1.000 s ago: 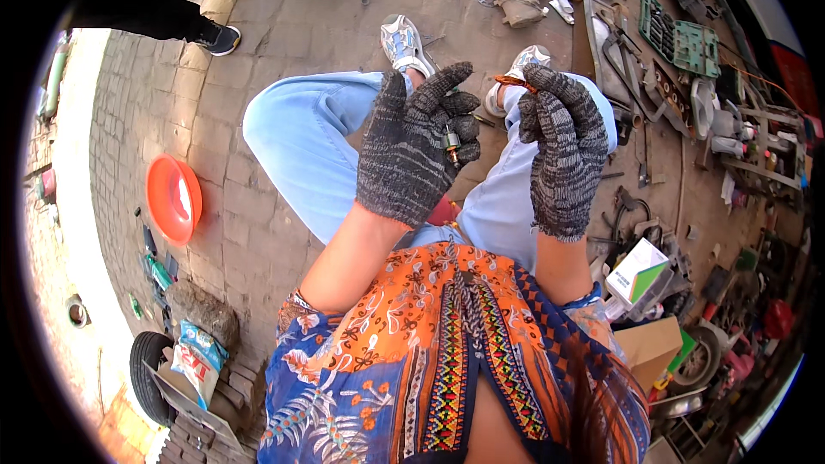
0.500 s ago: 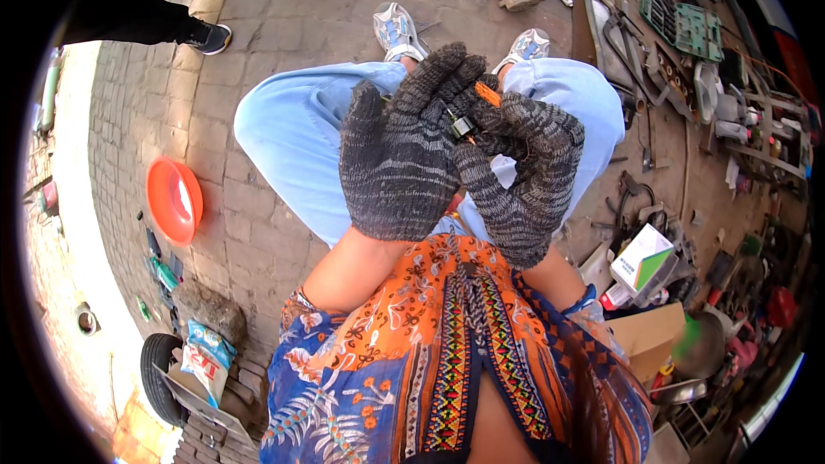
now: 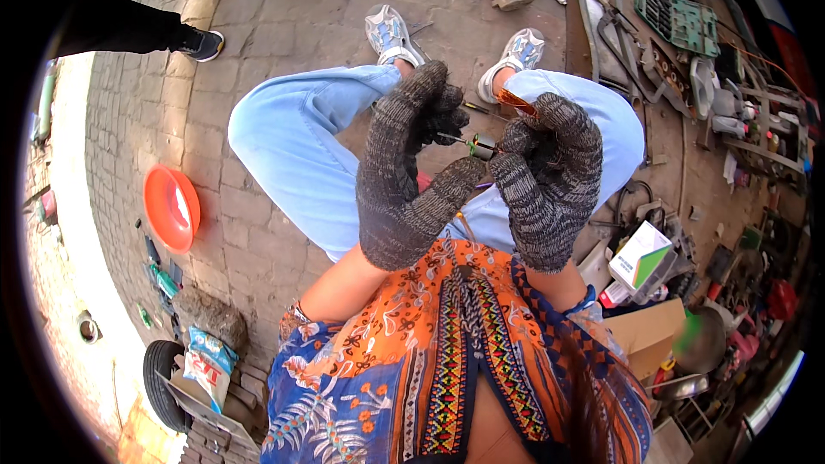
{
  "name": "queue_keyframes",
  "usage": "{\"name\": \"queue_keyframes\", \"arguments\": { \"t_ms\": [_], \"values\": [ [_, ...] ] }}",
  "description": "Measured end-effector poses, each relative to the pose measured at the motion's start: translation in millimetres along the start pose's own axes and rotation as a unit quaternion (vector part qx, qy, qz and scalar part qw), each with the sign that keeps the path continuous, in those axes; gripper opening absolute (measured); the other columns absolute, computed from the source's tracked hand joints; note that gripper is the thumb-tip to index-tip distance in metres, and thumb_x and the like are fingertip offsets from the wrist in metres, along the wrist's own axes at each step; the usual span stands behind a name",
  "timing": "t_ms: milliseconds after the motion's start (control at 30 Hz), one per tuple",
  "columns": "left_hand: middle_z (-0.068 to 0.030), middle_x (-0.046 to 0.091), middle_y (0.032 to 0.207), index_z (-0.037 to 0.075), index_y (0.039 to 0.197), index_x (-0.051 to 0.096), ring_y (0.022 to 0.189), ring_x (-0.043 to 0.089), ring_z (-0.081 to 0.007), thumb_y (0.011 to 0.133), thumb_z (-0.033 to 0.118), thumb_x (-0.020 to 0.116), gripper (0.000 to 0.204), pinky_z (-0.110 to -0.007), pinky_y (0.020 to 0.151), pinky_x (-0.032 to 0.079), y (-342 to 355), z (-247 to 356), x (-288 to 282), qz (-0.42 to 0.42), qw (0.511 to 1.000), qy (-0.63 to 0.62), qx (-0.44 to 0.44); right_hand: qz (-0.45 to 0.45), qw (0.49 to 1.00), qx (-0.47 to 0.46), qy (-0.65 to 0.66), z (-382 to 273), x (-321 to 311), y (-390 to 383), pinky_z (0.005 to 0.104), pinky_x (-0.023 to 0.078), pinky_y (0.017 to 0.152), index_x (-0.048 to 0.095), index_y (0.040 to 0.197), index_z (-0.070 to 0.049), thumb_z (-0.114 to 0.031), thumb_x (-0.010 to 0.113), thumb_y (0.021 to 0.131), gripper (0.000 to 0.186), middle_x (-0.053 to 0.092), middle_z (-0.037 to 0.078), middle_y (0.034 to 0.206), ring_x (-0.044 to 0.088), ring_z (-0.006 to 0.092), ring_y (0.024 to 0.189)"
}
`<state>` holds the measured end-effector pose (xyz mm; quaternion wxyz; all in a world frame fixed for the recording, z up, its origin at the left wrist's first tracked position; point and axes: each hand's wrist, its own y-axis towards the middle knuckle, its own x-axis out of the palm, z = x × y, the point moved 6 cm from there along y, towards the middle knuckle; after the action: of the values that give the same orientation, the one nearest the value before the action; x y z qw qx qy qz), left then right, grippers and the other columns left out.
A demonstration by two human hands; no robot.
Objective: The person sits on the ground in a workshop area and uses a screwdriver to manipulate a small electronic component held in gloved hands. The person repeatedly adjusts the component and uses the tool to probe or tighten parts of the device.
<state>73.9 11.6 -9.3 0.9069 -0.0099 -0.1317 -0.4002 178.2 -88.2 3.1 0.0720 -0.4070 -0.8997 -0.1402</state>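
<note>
Both my hands wear grey knitted gloves and are raised over my lap, close together. My left hand [image 3: 411,174] pinches a thin screwdriver-like tool whose tip points right. My right hand [image 3: 547,179] is closed around a small dark cylindrical part [image 3: 482,147] with copper-coloured windings, held between the two hands. The tool's tip meets that part. An orange-handled piece [image 3: 516,101] shows above my right hand. My light blue trouser legs [image 3: 292,146] and pale sneakers [image 3: 388,33] lie below.
An orange bowl [image 3: 170,206] lies on the brick paving at left. Scattered metal tools and parts [image 3: 653,26] cover the ground at right, with a green-and-white box [image 3: 640,256] and cardboard. Another person's dark shoes [image 3: 204,43] stand at upper left. A small tyre [image 3: 159,382] is at lower left.
My hands have come nearer the camera and shifted; the right hand turned so the small part sits between both hands. The view tilted slightly downward.
</note>
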Motion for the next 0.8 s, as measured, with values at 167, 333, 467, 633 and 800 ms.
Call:
{"name": "queue_keyframes", "arguments": {
  "t_ms": [167, 333, 467, 633, 800],
  "values": [
    [-0.013, 0.06, 0.109, -0.004, 0.113, 0.056, 0.096, 0.058, -0.0189, 0.074, 0.003, 0.07, 0.042, -0.031, 0.085, 0.046, 4.1, 16.9, 6.5, -0.06, 0.992, 0.109, -0.003, -0.047, 0.993, -0.091, -0.06, -9.8, -0.3, 4.4, 0.0254, 0.048, 0.077, 0.051, 0.114, -0.001, 0.01, 0.068, 0.071, 0.047, 0.052, 0.008, 0.11, 0.057, 0.0139, 0.089],
    [-0.0126, 0.063, 0.099, -0.005, 0.106, 0.059, 0.089, 0.061, -0.0184, 0.072, 0.005, 0.072, 0.038, -0.03, 0.08, 0.049, 7.8, 16.5, 5.3, -0.071, 0.994, 0.041, -0.075, -0.11, 0.938, -0.178, -0.275, -34.3, 8.5, 13.8, 0.0368, 0.042, 0.087, 0.055, 0.111, -0.005, -0.002, 0.072, 0.069, 0.045, 0.062, 0.008, 0.098, 0.056, 0.02, 0.093],
    [-0.0137, 0.064, 0.098, -0.005, 0.107, 0.059, 0.088, 0.062, -0.0191, 0.072, 0.004, 0.071, 0.038, -0.03, 0.078, 0.051, 10.0, -0.9, 4.9, -0.041, 0.971, -0.14, -0.192, -0.101, 0.964, -0.08, -0.234, -28.9, -5.8, 16.5, 0.0404, 0.034, 0.095, 0.059, 0.108, -0.003, -0.016, 0.075, 0.069, 0.044, 0.064, 0.009, 0.101, 0.055, 0.0228, 0.098],
    [-0.0134, 0.064, 0.1, -0.005, 0.104, 0.061, 0.088, 0.062, -0.0211, 0.069, 0.01, 0.074, 0.04, -0.03, 0.079, 0.05, 11.7, -14.0, 6.9, -0.051, 0.958, -0.171, -0.223, 0.034, 0.996, -0.078, -0.011, -13.4, -17.4, 16.8, 0.0337, 0.044, 0.083, 0.058, 0.107, 0.003, -0.012, 0.057, 0.086, 0.026, 0.06, 0.013, 0.105, 0.058, 0.0195, 0.087],
    [-0.0148, 0.059, 0.113, -0.003, 0.104, 0.063, 0.1, 0.057, -0.0215, 0.069, 0.014, 0.074, 0.04, -0.033, 0.087, 0.045, 8.7, -27.9, 13.7, -0.12, 0.974, -0.117, -0.15, -0.038, 0.99, 0.046, -0.128, 13.1, -13.3, -2.5, 0.0314, 0.044, 0.087, 0.061, 0.108, -0.002, -0.001, 0.051, 0.087, 0.023, 0.062, 0.009, 0.107, 0.056, 0.0191, 0.098]
  ]
}}
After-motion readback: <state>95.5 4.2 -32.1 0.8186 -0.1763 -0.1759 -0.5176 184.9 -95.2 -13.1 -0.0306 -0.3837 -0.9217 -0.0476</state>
